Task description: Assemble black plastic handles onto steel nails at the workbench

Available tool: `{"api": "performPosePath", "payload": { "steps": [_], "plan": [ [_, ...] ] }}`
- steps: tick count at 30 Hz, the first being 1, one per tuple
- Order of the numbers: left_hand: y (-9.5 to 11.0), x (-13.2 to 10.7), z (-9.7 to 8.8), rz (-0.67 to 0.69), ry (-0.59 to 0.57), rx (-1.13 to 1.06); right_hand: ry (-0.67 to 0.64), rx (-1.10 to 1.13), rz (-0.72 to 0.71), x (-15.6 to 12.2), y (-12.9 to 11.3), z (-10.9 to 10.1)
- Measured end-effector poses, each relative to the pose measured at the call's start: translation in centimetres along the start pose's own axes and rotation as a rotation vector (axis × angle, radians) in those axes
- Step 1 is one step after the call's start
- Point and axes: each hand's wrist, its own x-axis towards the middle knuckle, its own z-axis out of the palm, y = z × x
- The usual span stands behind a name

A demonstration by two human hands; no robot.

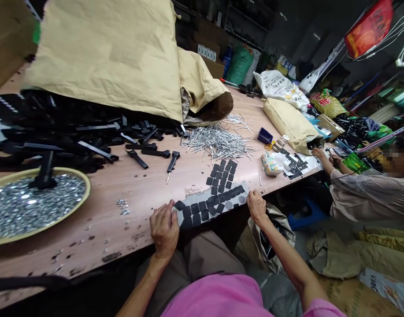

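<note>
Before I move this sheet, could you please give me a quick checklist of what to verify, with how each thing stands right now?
1. Left hand touching the sheet of black pads: ok, it rests at the near end.
2. Right hand at the other end of the sheet: ok.
3. All pads firmly stuck to the sheet: cannot tell from here.
4. Pile of nails apart from the sheet: ok.
5. Round tray away from the left hand: ok.
6. Co-worker's hands away from the sheet: ok, they are at the far end of the table.
</note>
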Motion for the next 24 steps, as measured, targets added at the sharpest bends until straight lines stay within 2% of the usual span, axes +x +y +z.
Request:
{"api": "performPosePath", "payload": {
  "steps": [9, 11, 13, 16, 18, 20, 24],
  "plan": [
    [-0.1, -0.2, 0.1, -0.076, 0.006, -0.042, -0.061, -0.045, -0.049, 1.3, 0.6, -1.2],
    [0.0, -0.3, 0.1, -0.087, 0.01, -0.057, -0.066, -0.051, -0.079, 0.7, -0.4, -1.7],
    [0.0, -0.4, 0.2, -0.106, 0.007, -0.077, -0.075, -0.045, -0.133, -0.8, -2.6, -1.8],
    [0.0, -0.5, 0.3, -0.14, -0.006, -0.118, -0.083, 0.003, -0.304, -3.7, -6.8, -1.5],
    [0.0, -0.6, 0.3, -0.15, -0.019, -0.132, -0.046, 0.048, -0.4, -5.0, -8.6, -1.3],
    [0.0, -0.5, 0.2, -0.157, -0.03, -0.126, 0.015, 0.094, -0.423, -5.4, -8.9, -1.4],
    [0.2, -0.3, 0.2, -0.188, -0.007, -0.111, 0.108, 0.188, -0.43, -4.5, -7.6, -1.5]
  ]
}}
